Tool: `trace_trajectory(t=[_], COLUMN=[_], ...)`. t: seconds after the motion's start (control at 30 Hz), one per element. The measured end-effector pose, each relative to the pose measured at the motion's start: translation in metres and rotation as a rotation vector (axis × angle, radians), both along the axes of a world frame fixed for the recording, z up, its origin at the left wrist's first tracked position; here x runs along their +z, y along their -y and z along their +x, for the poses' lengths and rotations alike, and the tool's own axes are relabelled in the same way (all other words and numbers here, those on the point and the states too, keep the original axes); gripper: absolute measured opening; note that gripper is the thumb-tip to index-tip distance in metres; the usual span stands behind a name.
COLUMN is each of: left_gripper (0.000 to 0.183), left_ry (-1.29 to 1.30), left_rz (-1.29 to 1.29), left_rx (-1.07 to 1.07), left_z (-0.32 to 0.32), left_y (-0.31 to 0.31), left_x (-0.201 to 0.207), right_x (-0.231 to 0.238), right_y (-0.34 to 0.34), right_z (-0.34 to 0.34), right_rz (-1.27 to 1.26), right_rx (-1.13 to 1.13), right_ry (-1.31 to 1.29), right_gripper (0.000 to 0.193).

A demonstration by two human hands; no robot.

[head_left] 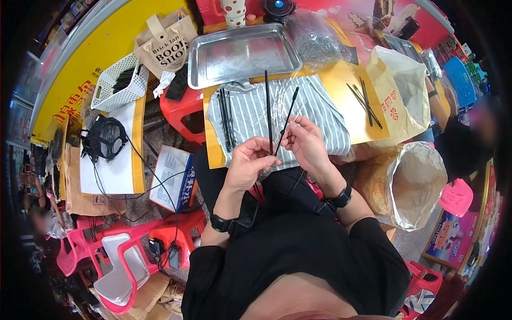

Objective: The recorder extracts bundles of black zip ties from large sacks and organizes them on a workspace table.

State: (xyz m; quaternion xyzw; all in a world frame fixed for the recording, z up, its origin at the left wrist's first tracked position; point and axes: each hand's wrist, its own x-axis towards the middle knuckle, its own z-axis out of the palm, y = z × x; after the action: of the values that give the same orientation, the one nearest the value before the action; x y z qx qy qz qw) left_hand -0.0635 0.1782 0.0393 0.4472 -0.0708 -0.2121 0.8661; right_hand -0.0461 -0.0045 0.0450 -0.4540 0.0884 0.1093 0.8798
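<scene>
Two hands work over one striped cloth (324, 112) on the table (341, 88), with two thin black sticks in front of them. The first, the straight stick (269, 109), has its long axis running almost directly away from the person, its far end toward the one metal tray (242, 56). The second, the slanted stick (288, 113), leans to the right, its thicker, blunt tip pointing away and rightward; the two make a narrow V that closes near the left hand (250, 161). That hand's thumb and fingertips are pressed together on the near ends of the sticks. The right hand (305, 143) has its thumb and fingertips drawn together beside the slanted stick; whether they pinch it or something thin next to it, I cannot tell. Clear strips show between the sticks. Two more groups of black sticks lie about: the left bunch (226, 120) on the cloth, roughly lined up away from the person, too close together to count, and the right bunch (367, 105) on the table, about four, crossing one another. Beyond are one spotted mug (235, 15), one small fan (279, 7) and one clear plastic bag (316, 40). Two open paper sacks stand at the right, the nearer sack (373, 173) beside the person's right arm.
</scene>
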Motion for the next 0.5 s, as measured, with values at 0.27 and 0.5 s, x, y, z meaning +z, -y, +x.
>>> trace_trajectory(t=[0.27, 0.5], left_gripper=[0.023, 0.025], left_ry=[-0.016, 0.017], left_rz=[-0.02, 0.013], left_rx=[0.0, -0.016], left_z=[-0.0005, -0.0001], left_y=[-0.0007, -0.0039], left_x=[0.002, -0.0005], right_x=[0.0024, 0.0047], right_y=[-0.005, -0.0073], right_z=[-0.0015, -0.0002], right_rz=[0.033, 0.027], right_rx=[-0.007, -0.006], right_ry=[-0.014, -0.044], right_gripper=[0.018, 0.017])
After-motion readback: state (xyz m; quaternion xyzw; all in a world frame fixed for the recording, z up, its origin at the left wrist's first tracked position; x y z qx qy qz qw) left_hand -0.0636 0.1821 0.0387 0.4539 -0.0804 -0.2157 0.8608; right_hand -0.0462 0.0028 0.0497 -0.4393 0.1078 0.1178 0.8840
